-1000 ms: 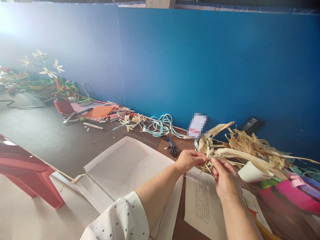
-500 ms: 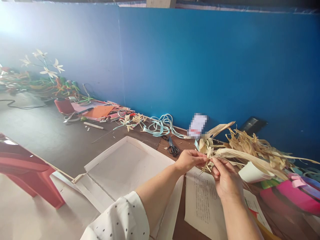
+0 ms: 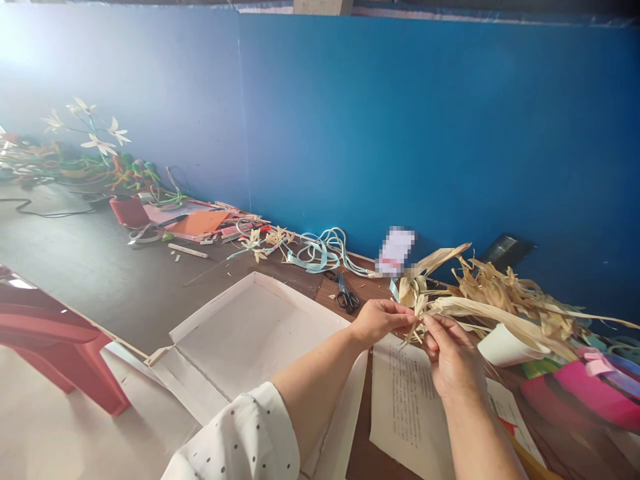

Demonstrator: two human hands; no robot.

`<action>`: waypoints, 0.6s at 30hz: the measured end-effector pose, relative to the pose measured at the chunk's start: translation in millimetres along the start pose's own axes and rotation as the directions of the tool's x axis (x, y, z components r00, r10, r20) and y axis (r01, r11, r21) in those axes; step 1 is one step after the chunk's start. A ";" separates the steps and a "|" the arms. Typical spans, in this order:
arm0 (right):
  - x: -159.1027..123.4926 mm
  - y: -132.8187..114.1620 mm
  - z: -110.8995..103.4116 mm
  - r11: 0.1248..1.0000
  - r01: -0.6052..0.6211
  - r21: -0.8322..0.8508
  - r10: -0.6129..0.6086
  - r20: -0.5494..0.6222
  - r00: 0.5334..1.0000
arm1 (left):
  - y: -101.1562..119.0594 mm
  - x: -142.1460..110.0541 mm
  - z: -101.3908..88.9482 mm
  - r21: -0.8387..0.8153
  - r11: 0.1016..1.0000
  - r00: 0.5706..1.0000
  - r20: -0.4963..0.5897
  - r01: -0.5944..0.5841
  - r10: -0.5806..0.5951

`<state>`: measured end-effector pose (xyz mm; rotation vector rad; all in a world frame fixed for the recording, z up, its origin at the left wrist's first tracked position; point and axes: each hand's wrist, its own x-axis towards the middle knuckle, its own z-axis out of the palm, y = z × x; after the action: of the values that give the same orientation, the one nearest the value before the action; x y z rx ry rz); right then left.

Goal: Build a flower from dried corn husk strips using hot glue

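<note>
My left hand (image 3: 377, 320) and my right hand (image 3: 450, 357) meet at the middle right, both pinched on a bundle of dried straw-coloured husk strips (image 3: 425, 303). The strips trail right into a big loose heap of dried husks (image 3: 505, 300) on the wooden table. A printed paper sheet (image 3: 405, 400) lies under my hands. Black scissors (image 3: 345, 297) lie just left of my left hand.
A flat open white cardboard box (image 3: 250, 340) sits to the left. Pale blue ribbon (image 3: 320, 253), orange paper (image 3: 200, 223), small husk flowers (image 3: 257, 243) and a red tape holder (image 3: 127, 213) line the blue wall. A white cup (image 3: 503, 347), pink container (image 3: 590, 390) and red plastic chair (image 3: 55, 340) are nearby.
Almost nothing has changed. My fingers shift slightly on the husk strips, and the view drifts a little.
</note>
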<state>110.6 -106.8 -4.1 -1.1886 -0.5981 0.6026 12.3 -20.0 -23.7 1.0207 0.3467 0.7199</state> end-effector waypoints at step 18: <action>-11.4 -48.1 -29.8 0.966 0.221 -0.135 -0.233 -0.085 0.969 | -1.2 3.3 -1.9 0.030 0.999 1.000 -0.004 -0.011 0.011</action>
<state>129.1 -147.0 32.9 -1.2381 -0.6830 0.3121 14.1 -16.8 -25.5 1.0501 0.3568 0.7290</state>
